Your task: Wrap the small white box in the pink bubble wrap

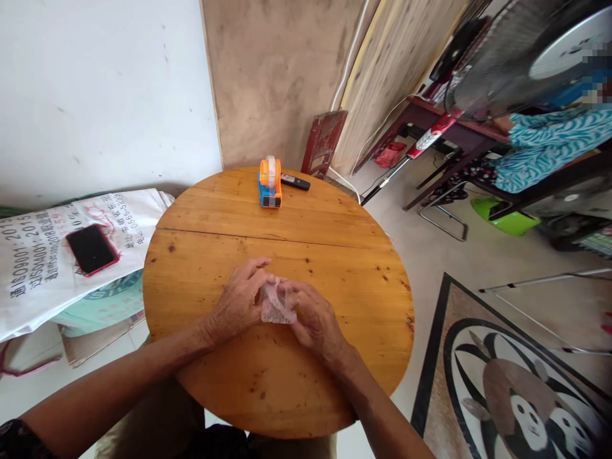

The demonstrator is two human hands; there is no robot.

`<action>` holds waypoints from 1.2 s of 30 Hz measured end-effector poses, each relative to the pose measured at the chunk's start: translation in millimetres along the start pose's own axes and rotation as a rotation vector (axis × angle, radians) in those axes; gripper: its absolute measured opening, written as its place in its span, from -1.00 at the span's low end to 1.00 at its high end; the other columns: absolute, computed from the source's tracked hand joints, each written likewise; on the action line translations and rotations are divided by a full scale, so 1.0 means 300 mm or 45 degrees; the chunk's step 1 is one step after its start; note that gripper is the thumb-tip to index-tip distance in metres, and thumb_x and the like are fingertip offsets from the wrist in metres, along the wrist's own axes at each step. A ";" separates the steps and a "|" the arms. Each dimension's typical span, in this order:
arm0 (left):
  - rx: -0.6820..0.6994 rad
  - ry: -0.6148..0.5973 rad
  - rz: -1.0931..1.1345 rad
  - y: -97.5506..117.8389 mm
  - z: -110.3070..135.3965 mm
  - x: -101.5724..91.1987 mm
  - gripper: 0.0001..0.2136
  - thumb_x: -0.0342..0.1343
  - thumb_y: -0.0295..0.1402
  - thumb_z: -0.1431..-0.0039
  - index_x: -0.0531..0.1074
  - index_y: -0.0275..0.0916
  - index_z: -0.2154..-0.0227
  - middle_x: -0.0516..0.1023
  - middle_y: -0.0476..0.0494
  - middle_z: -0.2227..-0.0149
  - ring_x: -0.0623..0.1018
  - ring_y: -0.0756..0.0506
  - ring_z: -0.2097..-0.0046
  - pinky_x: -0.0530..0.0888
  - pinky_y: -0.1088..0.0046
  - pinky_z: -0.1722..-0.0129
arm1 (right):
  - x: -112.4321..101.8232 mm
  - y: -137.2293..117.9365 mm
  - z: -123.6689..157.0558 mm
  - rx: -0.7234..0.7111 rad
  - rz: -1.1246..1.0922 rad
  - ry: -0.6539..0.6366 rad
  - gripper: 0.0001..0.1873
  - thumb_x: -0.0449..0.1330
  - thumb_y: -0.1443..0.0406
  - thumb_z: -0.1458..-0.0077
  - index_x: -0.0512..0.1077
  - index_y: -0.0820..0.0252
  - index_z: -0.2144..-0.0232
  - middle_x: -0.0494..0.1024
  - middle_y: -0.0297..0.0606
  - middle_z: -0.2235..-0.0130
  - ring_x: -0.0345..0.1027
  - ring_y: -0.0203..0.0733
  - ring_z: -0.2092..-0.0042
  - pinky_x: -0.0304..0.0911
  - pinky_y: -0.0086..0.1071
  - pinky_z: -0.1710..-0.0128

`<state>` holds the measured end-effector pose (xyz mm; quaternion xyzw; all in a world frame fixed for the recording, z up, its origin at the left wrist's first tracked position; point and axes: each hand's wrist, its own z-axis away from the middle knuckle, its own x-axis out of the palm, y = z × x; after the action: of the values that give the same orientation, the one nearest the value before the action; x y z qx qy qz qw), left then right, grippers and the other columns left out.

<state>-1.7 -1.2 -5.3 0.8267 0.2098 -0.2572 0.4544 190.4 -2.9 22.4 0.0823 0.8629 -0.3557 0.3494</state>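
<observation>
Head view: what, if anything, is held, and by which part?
A small crumpled clear plastic piece: left hand grips its left edge, right hand its right edge.

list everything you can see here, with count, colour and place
table: 1, brown wood, round, centre
plastic: 1, clear, crumpled, on the table between the hands
tape dispenser: 1, orange and blue, far edge of the table
remote: 1, black, right of the dispenser
sack: 1, white with print, left of the table
phone: 1, black with a red case, on the sack
chair: 1, red, behind the table
fan: 1, dark, top right
person: 1, teal striped clothes, far right
panda tile: 1, black and white, floor at lower right
left hand: 1, bare, grip on the plastic
right hand: 1, bare, grip on the plastic
</observation>
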 end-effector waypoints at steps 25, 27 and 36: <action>0.134 -0.197 0.065 -0.047 -0.020 -0.044 -0.74 0.11 -0.46 -0.12 0.43 -0.23 0.10 0.56 -0.26 0.00 0.55 -0.16 -0.03 0.51 0.25 -0.01 | 0.014 0.040 -0.016 0.098 0.089 0.026 -0.89 0.08 0.40 -0.13 0.34 0.09 0.38 0.58 -0.16 0.14 0.46 -0.15 0.06 0.39 -0.27 0.06; -0.119 -0.302 0.168 -0.035 -0.043 -0.053 -0.75 0.14 -0.38 -0.09 0.45 -0.23 0.13 0.61 -0.16 0.17 0.59 -0.13 0.14 0.54 0.34 0.15 | 0.000 0.057 -0.054 0.374 -0.127 0.021 -0.93 0.15 0.32 -0.09 0.31 0.10 0.43 0.56 -0.25 0.29 0.46 -0.20 0.25 0.38 -0.34 0.23; -0.406 -0.336 0.235 -0.029 -0.121 -0.063 -0.75 0.05 -0.19 -0.17 0.53 -0.25 0.29 0.58 -0.11 0.36 0.53 -0.11 0.31 0.46 0.38 0.30 | 0.045 0.165 -0.136 0.981 -0.971 -0.010 -0.66 0.34 0.11 0.20 0.28 0.12 0.48 0.40 -0.43 0.50 0.24 -0.33 0.49 0.21 -0.42 0.45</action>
<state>-13.0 32.1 17.2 0.7192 0.1099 -0.2842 0.6244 177.3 59.3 6.6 -0.1158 0.6374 -0.7482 0.1431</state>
